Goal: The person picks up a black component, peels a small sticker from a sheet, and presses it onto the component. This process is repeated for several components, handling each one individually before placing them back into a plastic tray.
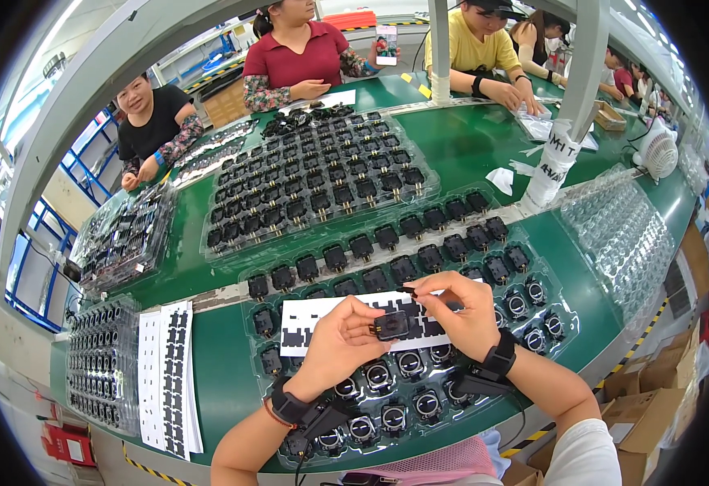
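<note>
My left hand [340,344] grips a small black square housing [392,326] with short gold-coloured contacts, between thumb and fingers. Just to its right, my right hand [461,314] pinches a small dark piece, which looks like a black adhesive cut-out [408,291], slightly above the housing. Beneath both hands, a white sheet [296,309] with black die-cut shapes lies across a clear plastic tray [555,279]. That tray holds rows of similar black housings [334,258]; those nearest me show round silver rings [393,416]. Black bands with small boxes are strapped round both my wrists.
Further trays [427,174] of black parts stand across the green table [451,134]. At left are a ringed-parts tray [103,360] and a stack of sticker sheets [150,381]. Empty clear trays [617,235], a taped post [550,166] and a white fan [656,150] stand right. Several people work opposite.
</note>
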### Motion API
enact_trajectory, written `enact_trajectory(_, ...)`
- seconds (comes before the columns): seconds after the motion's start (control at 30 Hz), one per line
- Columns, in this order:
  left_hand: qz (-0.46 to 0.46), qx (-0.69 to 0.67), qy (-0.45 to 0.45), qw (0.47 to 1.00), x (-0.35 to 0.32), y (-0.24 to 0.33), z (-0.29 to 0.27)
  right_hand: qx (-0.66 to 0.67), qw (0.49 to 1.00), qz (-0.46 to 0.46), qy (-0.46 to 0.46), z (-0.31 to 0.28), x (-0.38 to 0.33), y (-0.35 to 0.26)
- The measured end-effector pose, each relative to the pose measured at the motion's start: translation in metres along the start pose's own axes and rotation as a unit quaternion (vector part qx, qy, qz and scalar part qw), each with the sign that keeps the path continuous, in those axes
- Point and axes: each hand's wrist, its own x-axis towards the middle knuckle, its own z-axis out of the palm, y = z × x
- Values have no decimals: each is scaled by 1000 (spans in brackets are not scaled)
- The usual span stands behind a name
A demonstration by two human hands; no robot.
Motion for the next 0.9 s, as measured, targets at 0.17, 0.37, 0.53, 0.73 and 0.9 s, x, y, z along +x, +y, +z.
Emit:
enact_trajectory(0.17,9,-3,17,1000,2,-3,-2,4,1000,-25,0,1,2,2)
enact_trajectory(0.37,11,-3,29,1000,3,-4,-1,-28,998,-64,-3,-1,2,-1)
enact_trajectory(0.53,8,-2,33,999,-1,-4,1,-46,994,-101,0,2,1,-1)
enact_trajectory(0.73,28,-18,50,998,1,-5,0,4,996,-55,-66,1,1,0)
enact_trajectory(0.9,53,-29,43,997,4,-4,-1,108,987,47,-109,1,1,1)
